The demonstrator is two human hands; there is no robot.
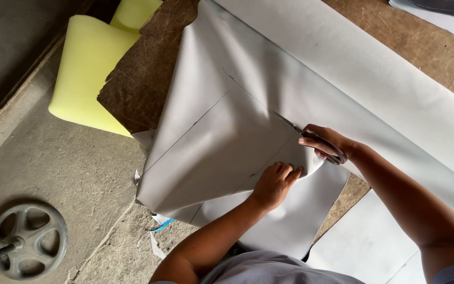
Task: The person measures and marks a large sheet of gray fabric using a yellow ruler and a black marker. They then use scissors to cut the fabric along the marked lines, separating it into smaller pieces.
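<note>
A large grey sheet of leather-like material [311, 79] lies across a brown board table [143, 79] and hangs over its edge. Thin drawn lines mark a rectangle on it. My right hand [328, 142] grips scissors [311, 138] whose blades point up-left along one drawn line into the sheet. My left hand [275, 183] pinches and lifts the partly cut flap of the sheet just below the scissors.
Yellow foam pieces [88, 73] lean off the table's left corner. A grey spoked metal wheel [27, 239] lies on the concrete floor at the lower left. Small scraps [158, 226] lie on the floor under the sheet. Another grey sheet [447, 13] is at the top right.
</note>
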